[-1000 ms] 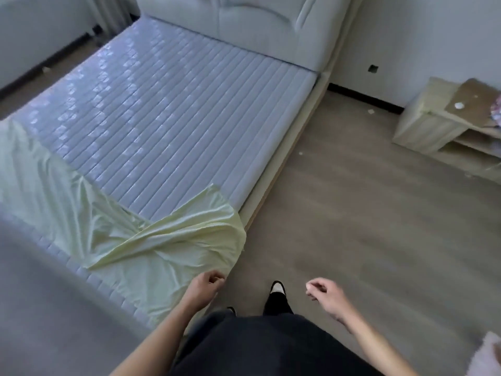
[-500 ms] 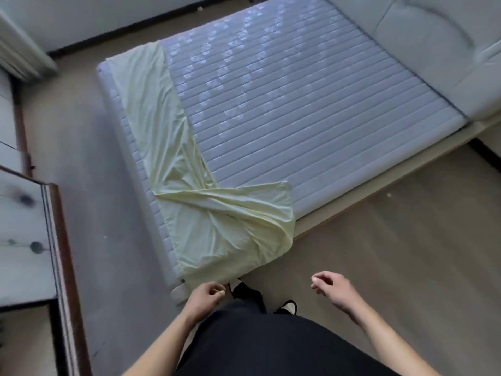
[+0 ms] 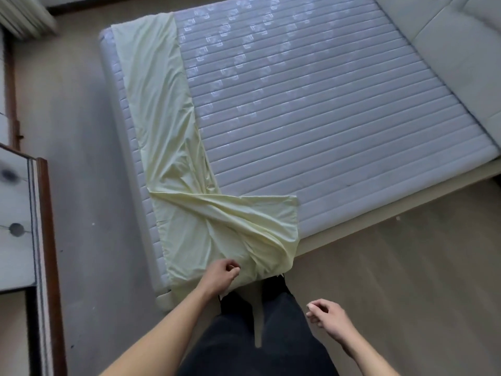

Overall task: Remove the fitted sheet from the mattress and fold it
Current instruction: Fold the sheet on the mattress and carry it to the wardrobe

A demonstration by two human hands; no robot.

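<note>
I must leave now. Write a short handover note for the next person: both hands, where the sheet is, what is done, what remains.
Left hand: fingers curled at the near edge of the fitted sheet; a grip cannot be confirmed.
Right hand: loosely curled, holds nothing, over the floor.
Sheet: bunched in a strip along the mattress foot end, draped over the near corner.
Done: most of the mattress is bare.
Left: pull the sheet fully off, then fold it.

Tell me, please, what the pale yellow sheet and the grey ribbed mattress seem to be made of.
Pale yellow fitted sheet: thin woven cloth, probably cotton, matte; it creases softly and drapes. Grey ribbed mattress: quilted padding under a glossy, likely plastic cover; window light reflects off it.
</note>
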